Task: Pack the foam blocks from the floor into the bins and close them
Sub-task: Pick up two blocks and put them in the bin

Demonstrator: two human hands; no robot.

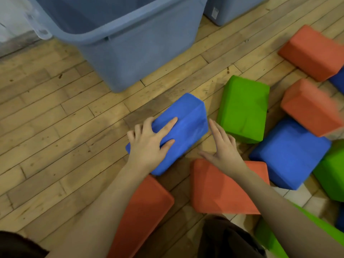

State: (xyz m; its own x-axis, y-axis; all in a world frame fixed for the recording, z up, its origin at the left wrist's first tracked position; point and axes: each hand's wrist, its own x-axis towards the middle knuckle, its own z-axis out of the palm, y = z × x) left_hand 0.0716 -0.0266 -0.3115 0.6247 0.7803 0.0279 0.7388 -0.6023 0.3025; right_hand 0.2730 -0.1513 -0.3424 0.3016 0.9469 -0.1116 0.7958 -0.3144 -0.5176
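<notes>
Centrally, a blue block (178, 131) lies on the wood floor (55, 112), just near of the open grey bin (130, 43). The left hand (149, 144) lies over its near-left end, fingers spread and curled round the top edge, thumb on the top face. The right hand (223, 146) is at the block's right side, fingers straight and fairly wide, apparently just short of contact. Being foam, the block is probably light, soft and slightly yielding, with a matt, non-slip skin; its bulk suggests a two-handed hold, palms pressing opposite long sides. To the right stands a green block (243, 108); nearer lie two red blocks (219, 190), and further blocks crowd the right edge. A second bin (232, 10) stands far right. Most packing evidently remains.
</notes>
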